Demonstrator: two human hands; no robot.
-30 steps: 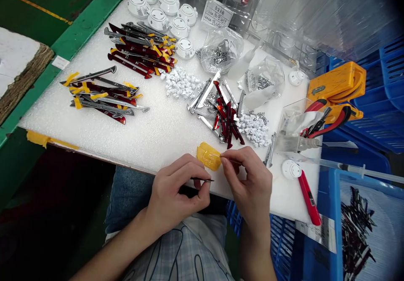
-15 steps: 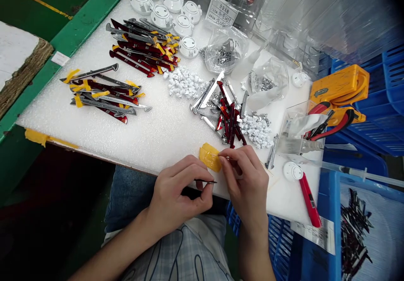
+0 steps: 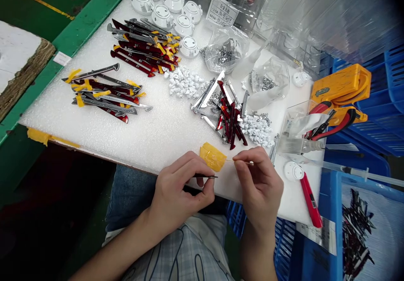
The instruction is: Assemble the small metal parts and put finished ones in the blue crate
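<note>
- While the left hand [image 3: 183, 184] pinches one slim dark piece [image 3: 206, 176] between thumb and fingers, that piece's tip points toward the right hand [image 3: 260, 184].
- Right hand: thumb and fingers closed on one thin stick [image 3: 229, 160], tip directed leftward; whether it touches the yellow patch cannot be told.
- Yellow patch [image 3: 213, 156], one, glossy on top: just beyond the left grip, left of the right grip.
- Loose silver and dark red pieces [image 3: 232, 125], one pile: beyond both grips.
- Small white parts [image 3: 257, 131], one heap: beyond the right grip, beside that pile.
- Yellow-taped strips [image 3: 107, 95], one group: well left of the left grip, farther out.
- Red-handled tool [image 3: 311, 201], one: right of the right grip.
</note>
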